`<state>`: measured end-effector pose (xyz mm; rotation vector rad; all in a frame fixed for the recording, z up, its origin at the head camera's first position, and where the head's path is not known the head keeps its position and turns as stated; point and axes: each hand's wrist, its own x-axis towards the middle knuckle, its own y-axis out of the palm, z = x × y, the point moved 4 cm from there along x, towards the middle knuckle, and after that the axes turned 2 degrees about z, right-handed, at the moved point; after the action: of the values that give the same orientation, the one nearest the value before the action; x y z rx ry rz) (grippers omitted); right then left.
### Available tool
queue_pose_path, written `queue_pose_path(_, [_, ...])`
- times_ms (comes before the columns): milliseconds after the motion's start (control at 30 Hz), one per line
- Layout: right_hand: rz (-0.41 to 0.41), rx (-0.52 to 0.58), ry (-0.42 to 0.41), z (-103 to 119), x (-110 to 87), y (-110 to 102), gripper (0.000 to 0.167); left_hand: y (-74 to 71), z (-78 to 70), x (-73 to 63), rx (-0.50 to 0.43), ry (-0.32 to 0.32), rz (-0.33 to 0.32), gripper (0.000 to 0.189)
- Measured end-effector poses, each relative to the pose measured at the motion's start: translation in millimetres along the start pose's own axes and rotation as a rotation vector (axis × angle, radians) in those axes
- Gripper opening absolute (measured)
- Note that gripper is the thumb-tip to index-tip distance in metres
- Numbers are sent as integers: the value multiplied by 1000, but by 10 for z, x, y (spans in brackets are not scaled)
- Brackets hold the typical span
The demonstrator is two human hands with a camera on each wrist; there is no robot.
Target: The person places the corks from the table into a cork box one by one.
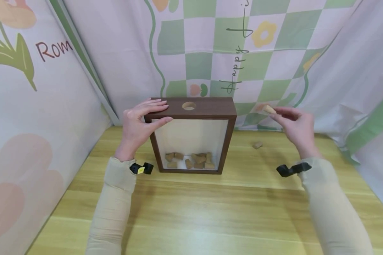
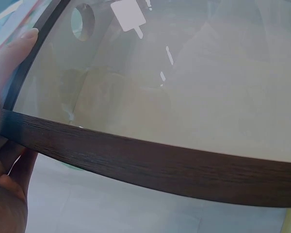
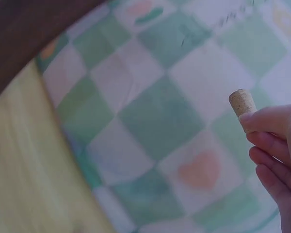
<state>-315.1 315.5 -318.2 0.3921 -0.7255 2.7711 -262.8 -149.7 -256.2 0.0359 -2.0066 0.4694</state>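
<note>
A shadow box [image 1: 191,141] with a dark brown wooden frame and a clear front stands upright on the table. Its top has a round hole [image 1: 189,106], and several corks [image 1: 199,160] lie at the bottom behind the pane. My left hand [image 1: 142,122] grips the box's upper left corner, thumb on the front edge and fingers over the top; in the left wrist view the thumb [image 2: 17,56] lies along the frame. To the right of the box, my right hand [image 1: 298,127] pinches a cork [image 3: 241,104] between thumb and fingers, raised above the table.
One loose cork [image 1: 257,145] lies on the wooden table [image 1: 191,212] between the box and my right hand. Right behind the box hangs a green-and-white checkered curtain [image 1: 199,65]. A printed cloth [image 1: 25,117] rises along the table's left edge.
</note>
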Motion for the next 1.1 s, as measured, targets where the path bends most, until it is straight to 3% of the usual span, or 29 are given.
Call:
queue_pose_path(33, [-5,14,-19,79,-8,5,42,1,23,-6,6,1,2,37])
queue_pose_path(200, [-21,44,-135,465,-54,48,38,-7,-172,27,18,-17,10,35])
queue_pose_path(300, [-26,54,-195,683,-97,80,35,-7,-218,34,11,-33,17,35])
queue_pose_path(600, [-3,121,-358,1258,-262,245,26,9,42,-21,14,-17,19,39])
queue_pose_path(933, [98,221,-474,1718,-391,487,23,1,33,-17,13,7,17,39])
queue_pose_path(1100, [143,194,-492,1884,-411,609,21,-2,35,-14,27,6,12,39])
